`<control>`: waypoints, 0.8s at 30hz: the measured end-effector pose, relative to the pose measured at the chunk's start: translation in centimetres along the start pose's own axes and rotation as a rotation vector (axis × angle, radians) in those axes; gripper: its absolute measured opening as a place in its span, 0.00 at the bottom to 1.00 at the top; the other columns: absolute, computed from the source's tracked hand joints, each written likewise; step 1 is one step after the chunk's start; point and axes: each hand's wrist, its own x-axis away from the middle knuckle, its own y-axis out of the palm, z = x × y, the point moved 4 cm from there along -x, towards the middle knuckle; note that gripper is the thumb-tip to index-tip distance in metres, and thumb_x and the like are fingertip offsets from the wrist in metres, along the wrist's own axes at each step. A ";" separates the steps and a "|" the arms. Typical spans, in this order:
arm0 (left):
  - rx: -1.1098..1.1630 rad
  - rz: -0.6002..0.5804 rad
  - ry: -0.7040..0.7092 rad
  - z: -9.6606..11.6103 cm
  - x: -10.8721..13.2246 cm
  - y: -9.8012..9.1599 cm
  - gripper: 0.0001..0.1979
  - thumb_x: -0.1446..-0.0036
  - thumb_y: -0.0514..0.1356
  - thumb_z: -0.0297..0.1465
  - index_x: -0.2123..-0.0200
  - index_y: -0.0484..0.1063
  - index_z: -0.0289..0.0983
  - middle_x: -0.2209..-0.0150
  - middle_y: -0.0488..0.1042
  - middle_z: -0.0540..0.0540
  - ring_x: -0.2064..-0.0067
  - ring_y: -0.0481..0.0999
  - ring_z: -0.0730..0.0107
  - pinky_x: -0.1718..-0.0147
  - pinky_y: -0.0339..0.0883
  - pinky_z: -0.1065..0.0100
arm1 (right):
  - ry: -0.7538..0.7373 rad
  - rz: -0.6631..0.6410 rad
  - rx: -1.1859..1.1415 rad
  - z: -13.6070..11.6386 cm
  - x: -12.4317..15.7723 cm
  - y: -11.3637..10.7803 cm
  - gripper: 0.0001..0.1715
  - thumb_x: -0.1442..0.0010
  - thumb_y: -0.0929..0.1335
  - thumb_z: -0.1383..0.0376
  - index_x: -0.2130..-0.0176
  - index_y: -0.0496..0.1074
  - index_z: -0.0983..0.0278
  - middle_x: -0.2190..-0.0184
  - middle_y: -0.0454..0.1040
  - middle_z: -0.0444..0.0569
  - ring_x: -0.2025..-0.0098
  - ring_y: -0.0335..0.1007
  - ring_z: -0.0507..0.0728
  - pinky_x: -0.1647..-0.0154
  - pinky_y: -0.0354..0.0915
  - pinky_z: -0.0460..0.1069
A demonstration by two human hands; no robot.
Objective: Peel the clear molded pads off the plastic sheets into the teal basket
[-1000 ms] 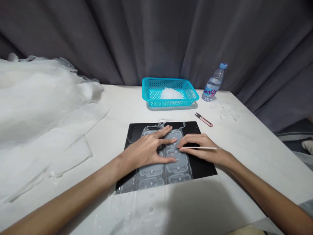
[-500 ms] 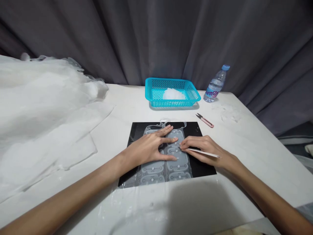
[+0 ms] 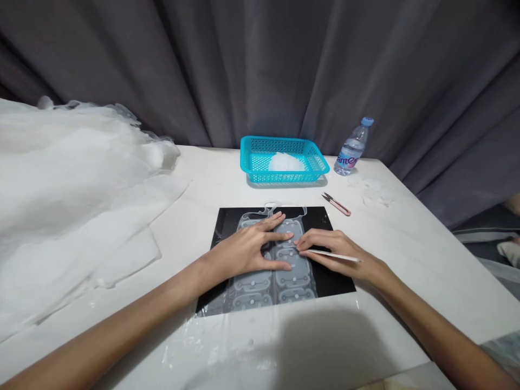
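So the mat (image 3: 331, 279) mid-frame is plain black, and the see-through sheet (image 3: 294, 275) over it looks cloudy grey, patterned with rounded panels, paler outlines and little dots. Stick (image 3: 335, 255) right of centre: white. Snips (image 3: 341, 207) above that are pale pink with dark blades. Basket (image 3: 284, 177) at upper centre is bright turquoise, small holes all over, white stuff (image 3: 285, 162) inside. Bottle (image 3: 358, 145) at upper right is clear, blue cap, bluish label with purple lettering. Table (image 3: 414, 271) and the heap (image 3: 73, 179) at left: white. Curtain (image 3: 260, 65) up top: dark grey.
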 end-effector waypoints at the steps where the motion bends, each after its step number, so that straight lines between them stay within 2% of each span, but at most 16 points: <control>1: 0.015 -0.001 -0.003 -0.1 0.0 0.0 0.42 0.43 0.64 0.61 0.33 0.71 0.44 0.23 0.50 0.40 0.24 0.53 0.47 0.29 0.54 0.48 | -0.016 -0.007 0.028 -0.1 0.0 0.1 0.08 0.25 0.66 0.66 0.51 0.75 0.61 0.52 0.80 0.51 0.51 0.79 0.56 0.48 0.74 0.51; 4: 0.073 -0.004 -0.019 -0.4 -0.1 0.1 0.37 0.41 0.63 0.60 0.35 0.73 0.47 0.23 0.51 0.43 0.23 0.53 0.48 0.28 0.53 0.48 | -0.084 -0.011 0.186 -0.3 -0.2 0.6 0.09 0.24 0.64 0.66 0.50 0.74 0.61 0.52 0.80 0.53 0.51 0.79 0.57 0.52 0.75 0.51; 7: 0.124 0.037 -0.044 -0.4 -0.1 0.3 0.31 0.37 0.62 0.57 0.37 0.75 0.48 0.24 0.55 0.44 0.24 0.54 0.48 0.28 0.53 0.48 | -0.157 0.047 0.408 -0.3 -0.5 1.4 0.12 0.24 0.63 0.66 0.46 0.73 0.63 0.51 0.80 0.55 0.51 0.78 0.59 0.54 0.76 0.53; 9: 0.161 0.070 -0.054 -0.4 -0.1 0.6 0.32 0.37 0.63 0.56 0.34 0.70 0.49 0.24 0.56 0.44 0.23 0.53 0.48 0.28 0.53 0.47 | -0.204 0.082 0.531 -0.3 -0.6 1.9 0.14 0.24 0.63 0.67 0.43 0.72 0.64 0.51 0.80 0.57 0.52 0.77 0.61 0.54 0.76 0.55; 11: 0.214 0.088 -0.073 -0.5 -0.2 0.8 0.41 0.38 0.64 0.56 0.28 0.59 0.49 0.23 0.54 0.42 0.23 0.53 0.47 0.28 0.54 0.47 | -0.243 0.080 0.583 -0.4 -0.7 2.3 0.14 0.25 0.63 0.68 0.44 0.73 0.66 0.53 0.81 0.58 0.54 0.77 0.62 0.53 0.76 0.56; 13: 0.254 0.081 -0.104 -0.8 -0.4 1.0 0.51 0.40 0.66 0.56 0.23 0.47 0.47 0.22 0.50 0.39 0.23 0.52 0.47 0.28 0.53 0.48 | -0.247 0.055 0.525 -0.2 -1.1 2.2 0.13 0.25 0.63 0.68 0.46 0.74 0.67 0.55 0.81 0.58 0.54 0.77 0.61 0.52 0.75 0.56; 15: 0.263 0.062 -0.132 -1.1 -0.5 1.1 0.57 0.41 0.66 0.58 0.22 0.39 0.44 0.21 0.45 0.37 0.22 0.48 0.47 0.26 0.49 0.49 | -0.178 0.048 0.363 0.5 -2.0 1.2 0.13 0.24 0.62 0.67 0.50 0.75 0.66 0.55 0.81 0.57 0.52 0.77 0.60 0.49 0.73 0.55; 17: 0.249 0.036 -0.149 -1.2 -0.5 1.2 0.59 0.41 0.64 0.59 0.21 0.34 0.41 0.21 0.36 0.36 0.21 0.39 0.46 0.25 0.44 0.49 | -0.022 0.119 0.176 2.2 -3.7 -0.8 0.14 0.24 0.62 0.64 0.55 0.76 0.64 0.58 0.81 0.53 0.54 0.76 0.59 0.49 0.72 0.53; 19: 0.228 0.026 -0.153 -1.4 -0.5 1.2 0.61 0.40 0.63 0.60 0.22 0.29 0.41 0.21 0.28 0.35 0.21 0.32 0.45 0.25 0.40 0.47 | 0.170 0.259 0.031 4.5 -5.4 -3.4 0.16 0.26 0.64 0.59 0.62 0.76 0.63 0.64 0.80 0.49 0.61 0.75 0.57 0.55 0.70 0.51; 22: 0.215 0.034 -0.129 -1.3 -0.2 1.1 0.61 0.39 0.63 0.59 0.22 0.25 0.44 0.21 0.25 0.34 0.21 0.30 0.42 0.25 0.39 0.44 | 0.288 0.430 -0.159 6.9 -7.3 -6.6 0.19 0.33 0.69 0.53 0.69 0.75 0.63 0.71 0.76 0.47 0.65 0.72 0.56 0.59 0.68 0.51; 24: 0.219 0.084 -0.112 -1.0 0.1 0.8 0.59 0.41 0.64 0.58 0.22 0.30 0.45 0.21 0.29 0.33 0.21 0.34 0.40 0.27 0.45 0.43 | 0.294 0.466 -0.227 7.1 -7.7 -7.3 0.21 0.36 0.70 0.50 0.71 0.74 0.63 0.73 0.74 0.46 0.67 0.70 0.55 0.60 0.68 0.51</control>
